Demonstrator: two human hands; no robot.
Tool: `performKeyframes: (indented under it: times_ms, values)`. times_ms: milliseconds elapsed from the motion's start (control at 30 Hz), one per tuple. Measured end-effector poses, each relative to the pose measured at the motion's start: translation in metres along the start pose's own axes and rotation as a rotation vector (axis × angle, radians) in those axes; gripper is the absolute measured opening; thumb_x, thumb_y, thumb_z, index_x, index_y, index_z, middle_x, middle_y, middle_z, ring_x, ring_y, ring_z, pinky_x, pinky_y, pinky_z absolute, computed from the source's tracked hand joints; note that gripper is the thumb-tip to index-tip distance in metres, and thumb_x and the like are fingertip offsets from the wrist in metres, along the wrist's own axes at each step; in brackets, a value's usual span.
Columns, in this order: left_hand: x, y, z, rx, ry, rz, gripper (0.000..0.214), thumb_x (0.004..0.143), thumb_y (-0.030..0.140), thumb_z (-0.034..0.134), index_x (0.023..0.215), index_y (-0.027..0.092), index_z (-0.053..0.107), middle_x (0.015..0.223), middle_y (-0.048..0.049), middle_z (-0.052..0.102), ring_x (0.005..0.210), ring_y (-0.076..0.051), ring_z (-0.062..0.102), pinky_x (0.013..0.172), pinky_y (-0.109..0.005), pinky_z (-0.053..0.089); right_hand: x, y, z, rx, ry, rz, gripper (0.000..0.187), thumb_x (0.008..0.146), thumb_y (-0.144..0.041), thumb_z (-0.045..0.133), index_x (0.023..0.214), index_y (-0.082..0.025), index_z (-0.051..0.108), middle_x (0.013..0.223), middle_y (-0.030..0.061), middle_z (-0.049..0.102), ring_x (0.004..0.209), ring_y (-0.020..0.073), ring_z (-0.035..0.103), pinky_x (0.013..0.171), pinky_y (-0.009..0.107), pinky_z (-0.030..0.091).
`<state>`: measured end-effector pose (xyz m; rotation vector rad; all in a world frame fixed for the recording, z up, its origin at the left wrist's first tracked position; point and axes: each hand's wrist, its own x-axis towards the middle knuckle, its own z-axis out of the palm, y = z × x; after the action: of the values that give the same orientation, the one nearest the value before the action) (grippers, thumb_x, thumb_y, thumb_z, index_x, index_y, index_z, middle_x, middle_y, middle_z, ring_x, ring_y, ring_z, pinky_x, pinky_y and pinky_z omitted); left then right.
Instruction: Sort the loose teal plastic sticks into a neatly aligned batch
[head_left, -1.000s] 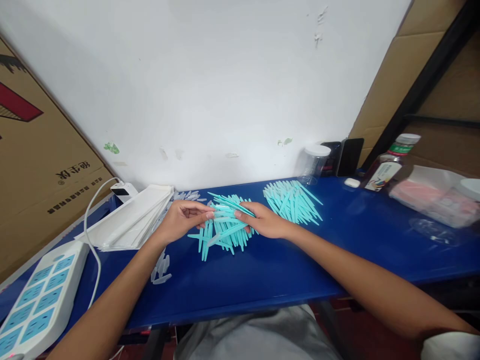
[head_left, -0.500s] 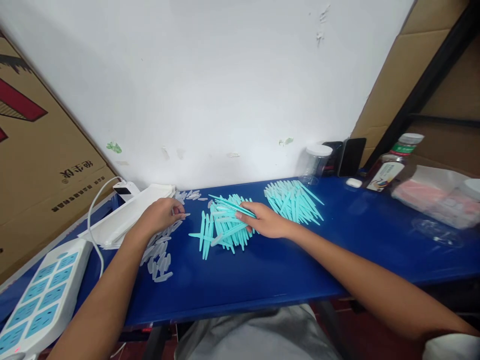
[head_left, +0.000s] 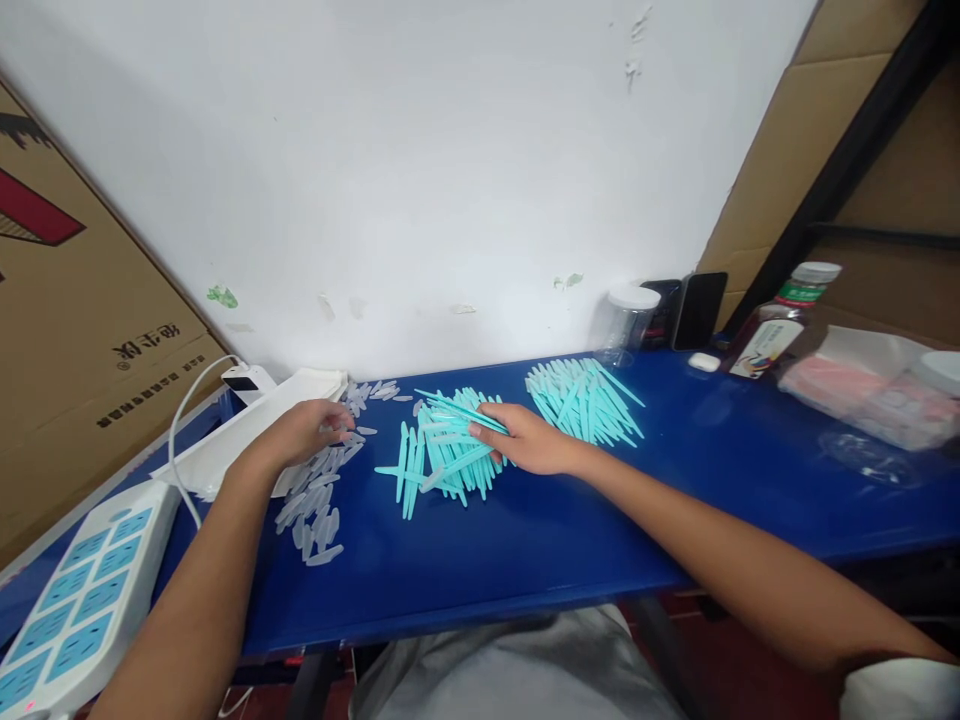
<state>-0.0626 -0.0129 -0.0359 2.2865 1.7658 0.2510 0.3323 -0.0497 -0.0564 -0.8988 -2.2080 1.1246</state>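
A loose heap of turquoise plastic sticks (head_left: 442,455) lies in the middle of the blue table (head_left: 540,560). My right hand (head_left: 521,438) rests at the heap's right edge, fingers closed on a few sticks. A second, tidier pile of turquoise sticks (head_left: 585,400) lies behind it to the right. My left hand (head_left: 300,435) is over a scatter of small clear plastic caps (head_left: 319,495) to the left, fingers curled down onto them; what they pinch is hidden.
A stack of white flat sleeves (head_left: 255,440) lies by my left hand. A white power strip (head_left: 75,590) with cable sits at the front left. A clear jar (head_left: 626,325), phones (head_left: 697,310), a bottle (head_left: 776,320) and plastic bags (head_left: 870,400) stand at the right. Cardboard boxes flank the table.
My left hand has left the turquoise heap and moved left to the clear caps. My right hand has stayed on the heap.
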Motion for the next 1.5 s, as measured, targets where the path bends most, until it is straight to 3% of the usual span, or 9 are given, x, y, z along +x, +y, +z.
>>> performKeyframes:
  times_ms: [200,333,567,833,1067,1500]
  values:
    - [0.006,-0.001,0.010,-0.022,-0.054,0.034,0.029,0.076,0.050,0.070,0.085,0.024,0.078,0.088,-0.0072,0.076,0.084,-0.028,0.067,0.075,-0.032,0.046,0.000,0.001,0.000,0.004,0.000,0.007,0.037,0.103,-0.057,0.046,0.090,-0.023,0.045,0.069,-0.0028,0.056,0.065,0.0191,0.064,0.061,0.030,0.044]
    - [0.002,0.009,0.012,-0.082,-0.085,0.031,0.038,0.079,0.059,0.069,0.083,0.022,0.074,0.086,-0.0070,0.074,0.082,-0.027,0.067,0.073,-0.032,0.047,0.000,0.000,0.000,0.000,-0.008,0.008,0.037,0.103,-0.057,0.045,0.090,-0.023,0.044,0.068,-0.0031,0.056,0.065,0.0193,0.064,0.061,0.030,0.045]
    - [-0.006,0.052,0.005,-0.358,-0.035,0.130,0.040,0.089,0.059,0.065,0.096,0.020,0.070,0.089,-0.0059,0.075,0.085,-0.023,0.069,0.078,-0.033,0.053,0.000,-0.001,0.000,0.012,0.000,0.009,0.036,0.103,-0.056,0.046,0.090,-0.023,0.045,0.069,-0.0037,0.055,0.065,0.0188,0.064,0.061,0.030,0.045]
    - [-0.012,0.101,0.021,-0.804,0.097,0.108,0.036,0.077,0.046,0.085,0.094,0.016,0.076,0.083,-0.0068,0.079,0.079,-0.020,0.074,0.074,-0.029,0.058,0.000,-0.006,0.000,0.012,0.001,0.004,0.037,0.103,-0.056,0.047,0.089,-0.021,0.047,0.069,-0.0038,0.054,0.063,0.0175,0.064,0.061,0.029,0.045]
    - [-0.010,0.106,0.032,-0.816,0.101,0.121,0.032,0.079,0.044,0.084,0.091,0.015,0.077,0.073,-0.0058,0.077,0.070,-0.018,0.071,0.066,-0.026,0.055,0.000,-0.005,0.000,0.017,-0.014,-0.028,0.040,0.103,-0.058,0.046,0.090,-0.021,0.050,0.070,-0.0034,0.056,0.063,0.0172,0.064,0.063,0.029,0.046]
    - [-0.012,0.108,0.029,-0.890,0.095,0.084,0.030,0.078,0.041,0.085,0.088,0.014,0.079,0.073,-0.0068,0.077,0.068,-0.017,0.071,0.067,-0.026,0.057,0.001,-0.003,0.000,0.007,-0.008,-0.031,0.039,0.103,-0.057,0.046,0.091,-0.021,0.050,0.071,-0.0035,0.056,0.063,0.0171,0.064,0.061,0.029,0.045]
